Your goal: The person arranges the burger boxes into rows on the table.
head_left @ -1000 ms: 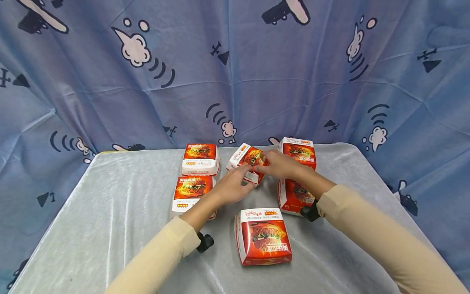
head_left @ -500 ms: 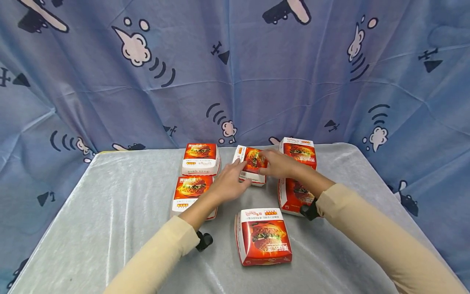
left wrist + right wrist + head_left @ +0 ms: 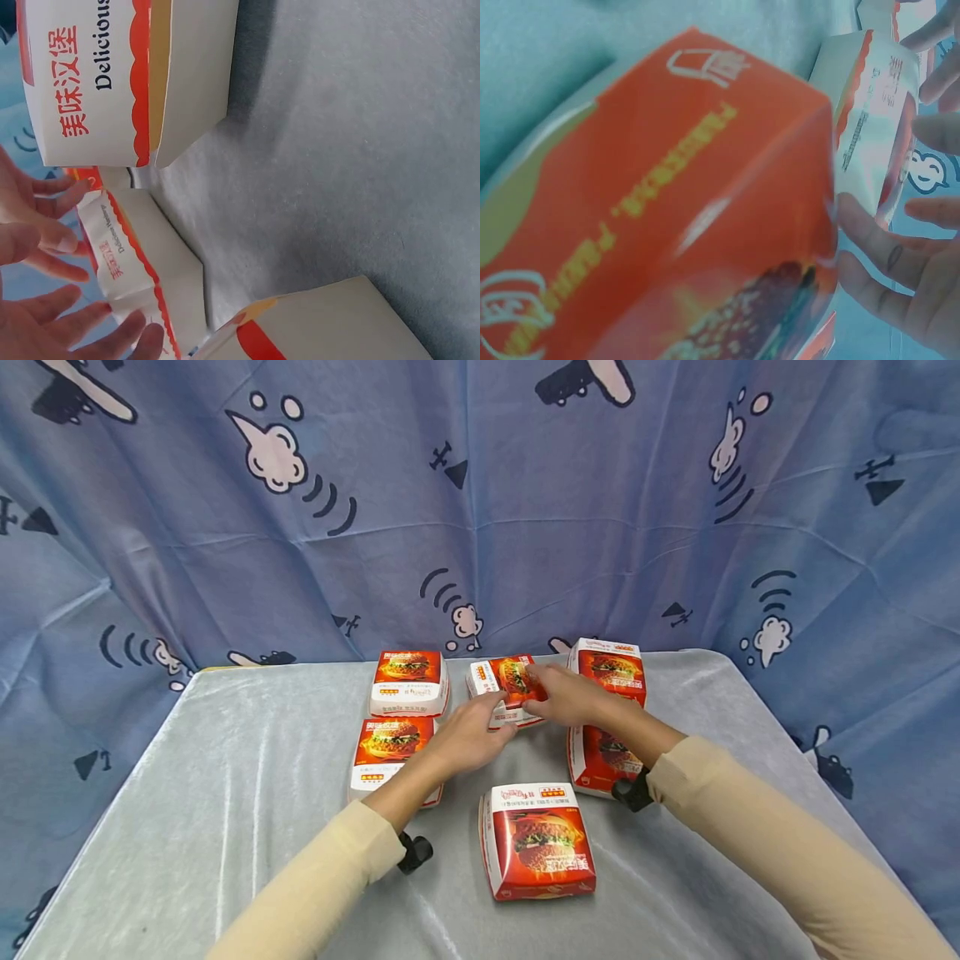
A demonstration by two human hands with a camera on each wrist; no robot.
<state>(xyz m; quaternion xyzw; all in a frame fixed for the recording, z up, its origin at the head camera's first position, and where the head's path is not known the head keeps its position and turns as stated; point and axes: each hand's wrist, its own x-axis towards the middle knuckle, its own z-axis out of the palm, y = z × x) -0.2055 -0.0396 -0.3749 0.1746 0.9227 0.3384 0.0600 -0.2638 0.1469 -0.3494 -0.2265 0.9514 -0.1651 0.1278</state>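
A red and white burger box [image 3: 516, 678] lies at the far middle of the table, between both hands. My left hand [image 3: 474, 733] is at its front left corner, fingers spread and fairly straight. My right hand [image 3: 564, 695] is at its right side, with extended fingertips on the box. In the left wrist view, left-hand fingers [image 3: 46, 307] reach the white side of that burger box [image 3: 124, 255]. In the right wrist view, right-hand fingers [image 3: 866, 225] meet the lower edge of the box [image 3: 874, 124]. Neither hand curls round it.
Two burger boxes stand in a column at left, one far [image 3: 408, 681] and one near [image 3: 392, 745]. Another pair stands at right, a far box [image 3: 611, 668] and a near box [image 3: 600, 762] partly under the right arm. A single box [image 3: 543, 843] sits in front. A patterned curtain [image 3: 480, 510] hangs behind.
The middle box has turned from a slant to nearly square with its neighbours and shifted slightly away. My left fingers have drawn back a little from its top; the right hand has hardly moved.
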